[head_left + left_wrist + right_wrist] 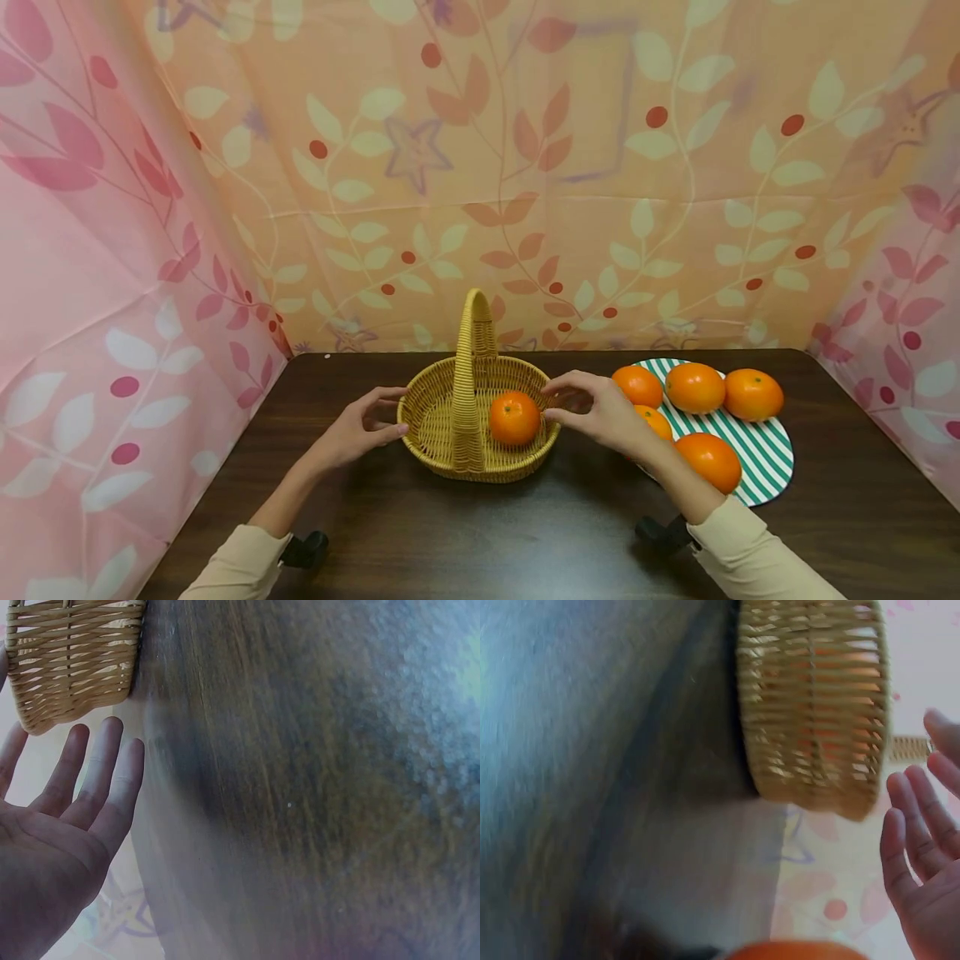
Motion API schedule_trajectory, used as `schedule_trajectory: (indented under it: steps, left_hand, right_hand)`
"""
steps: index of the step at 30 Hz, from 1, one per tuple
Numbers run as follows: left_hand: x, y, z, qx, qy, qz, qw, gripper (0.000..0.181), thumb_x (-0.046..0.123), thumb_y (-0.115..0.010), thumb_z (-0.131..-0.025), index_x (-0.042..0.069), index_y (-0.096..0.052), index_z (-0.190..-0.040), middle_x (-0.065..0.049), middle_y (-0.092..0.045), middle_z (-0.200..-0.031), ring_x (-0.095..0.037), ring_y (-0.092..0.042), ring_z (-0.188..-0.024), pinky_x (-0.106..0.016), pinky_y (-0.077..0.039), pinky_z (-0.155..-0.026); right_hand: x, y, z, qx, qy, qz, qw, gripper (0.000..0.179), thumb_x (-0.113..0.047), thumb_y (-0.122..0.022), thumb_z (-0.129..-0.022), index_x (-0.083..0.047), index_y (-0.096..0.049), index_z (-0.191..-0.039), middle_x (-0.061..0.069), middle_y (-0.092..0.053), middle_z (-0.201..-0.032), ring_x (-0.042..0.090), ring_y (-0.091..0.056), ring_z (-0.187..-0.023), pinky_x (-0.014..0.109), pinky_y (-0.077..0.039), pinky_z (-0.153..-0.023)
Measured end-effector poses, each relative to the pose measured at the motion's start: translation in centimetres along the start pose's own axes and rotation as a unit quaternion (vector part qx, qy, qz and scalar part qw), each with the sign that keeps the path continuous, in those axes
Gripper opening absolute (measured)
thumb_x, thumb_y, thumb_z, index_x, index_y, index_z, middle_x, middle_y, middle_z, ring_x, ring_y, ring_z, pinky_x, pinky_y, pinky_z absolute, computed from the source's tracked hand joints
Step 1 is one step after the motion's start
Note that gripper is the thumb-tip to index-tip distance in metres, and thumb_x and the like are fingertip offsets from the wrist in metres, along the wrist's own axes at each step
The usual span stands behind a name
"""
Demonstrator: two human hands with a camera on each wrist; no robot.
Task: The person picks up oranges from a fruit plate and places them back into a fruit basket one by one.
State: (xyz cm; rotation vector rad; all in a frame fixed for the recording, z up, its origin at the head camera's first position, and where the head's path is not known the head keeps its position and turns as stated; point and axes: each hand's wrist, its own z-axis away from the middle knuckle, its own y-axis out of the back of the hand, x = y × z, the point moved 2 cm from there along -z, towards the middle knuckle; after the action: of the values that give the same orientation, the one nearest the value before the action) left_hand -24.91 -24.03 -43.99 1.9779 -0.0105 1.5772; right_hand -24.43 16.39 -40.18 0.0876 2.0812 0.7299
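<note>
A yellow wicker basket (467, 450) with a tall arched handle stands on the dark table. One orange (514, 418) lies inside it, right of the handle. My left hand (356, 429) is at the basket's left rim, with thumb and forefinger at the edge. In the left wrist view the fingers of that hand (60, 847) are spread and loosely extended below the wicker side (75, 664). At the right rim is my right hand (600, 408), its fingers relaxed; whether they touch the rim I cannot tell. The right wrist view shows this hand (934, 862) beside the wicker wall (814, 712).
On the right, a round green-and-white striped mat (772, 467) bears several oranges (695, 388), partly behind my right forearm. The dark wooden table (480, 550) meets a patterned cloth backdrop (480, 167) at its back edge. Cloth also hangs at both sides.
</note>
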Motion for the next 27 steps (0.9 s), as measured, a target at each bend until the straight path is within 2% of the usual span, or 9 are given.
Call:
schedule_trajectory:
  steps: [3, 6, 9, 13, 18, 21, 27]
  left_hand:
    - [0.0, 0.0, 0.1, -0.001, -0.001, 0.000, 1.0000, 0.058, 0.012, -0.071, -0.098, 0.002, -0.045, -0.149, -0.034, -0.051, -0.133, -0.034, -0.070, -0.099, -0.044, -0.057, -0.077]
    - [0.0, 0.1, 0.1, 0.001, -0.002, -0.004, 1.0000, 0.057, 0.012, -0.071, -0.098, 0.003, -0.046, -0.149, -0.034, -0.052, -0.133, -0.034, -0.070, -0.100, -0.042, -0.057, -0.076]
    - [0.0, 0.1, 0.1, 0.001, -0.001, -0.008, 1.0000, 0.057, 0.013, -0.071, -0.098, 0.004, -0.046, -0.149, -0.033, -0.053, -0.132, -0.034, -0.070, -0.100, -0.042, -0.057, -0.076]
    - [0.0, 0.0, 0.0, 0.001, 0.002, -0.013, 0.9999, 0.057, 0.014, -0.071, -0.098, 0.005, -0.046, -0.149, -0.033, -0.053, -0.132, -0.035, -0.069, -0.101, -0.045, -0.057, -0.076]
    - [0.0, 0.0, 0.0, -0.001, 0.002, -0.012, 0.9999, 0.057, 0.014, -0.071, -0.098, 0.005, -0.046, -0.149, -0.033, -0.053, -0.132, -0.037, -0.069, -0.102, -0.049, -0.056, -0.076]
    - [0.1, 0.0, 0.0, -0.001, 0.004, -0.013, 0.9999, 0.057, 0.014, -0.071, -0.098, 0.004, -0.046, -0.149, -0.032, -0.053, -0.131, -0.037, -0.069, -0.102, -0.048, -0.057, -0.076]
    - [0.2, 0.0, 0.0, -0.001, 0.008, -0.013, 0.9999, 0.058, 0.015, -0.071, -0.098, 0.004, -0.045, -0.149, -0.032, -0.055, -0.129, -0.034, -0.069, -0.100, -0.045, -0.056, -0.076]
  right_hand:
    - [0.0, 1.3, 0.3, 0.023, 0.002, -0.008, 0.9997, 0.019, -0.007, -0.079, -0.091, -0.006, -0.073, -0.108, 0.007, -0.072, -0.101, 0.021, -0.068, -0.083, 0.033, -0.055, -0.069]
    - [-0.1, 2.8, 0.6, 0.041, -0.003, 0.002, 0.9991, 0.013, -0.007, -0.076, -0.093, -0.011, -0.073, -0.105, 0.002, -0.072, -0.099, 0.020, -0.067, -0.081, 0.032, -0.055, -0.068]
    - [-0.2, 4.5, 1.1, 0.055, -0.015, 0.009, 0.9983, 0.012, -0.007, -0.075, -0.094, -0.013, -0.073, -0.104, 0.001, -0.071, -0.098, 0.021, -0.067, -0.081, 0.030, -0.054, -0.069]
    - [-0.1, 6.8, 1.9, 0.071, -0.034, 0.013, 0.9968, 0.011, -0.005, -0.075, -0.094, -0.008, -0.073, -0.104, 0.004, -0.071, -0.098, 0.025, -0.068, -0.083, 0.030, -0.056, -0.070]
    - [0.1, 9.5, 3.4, 0.082, -0.053, 0.048, 0.9941, 0.014, -0.006, -0.075, -0.094, -0.002, -0.072, -0.106, 0.006, -0.071, -0.102, 0.026, -0.069, -0.084, 0.029, -0.056, -0.068]
    - [0.3, 10.7, 4.3, 0.086, -0.054, 0.068, 0.9925, 0.015, -0.004, -0.075, -0.093, -0.001, -0.072, -0.107, 0.009, -0.071, -0.103, 0.028, -0.070, -0.082, 0.027, -0.055, -0.065]
    - [0.5, 12.5, 6.0, 0.097, -0.068, 0.095, 0.9885, 0.014, -0.004, -0.076, -0.092, -0.005, -0.073, -0.105, 0.009, -0.071, -0.101, 0.022, -0.070, -0.081, 0.024, -0.054, -0.069]
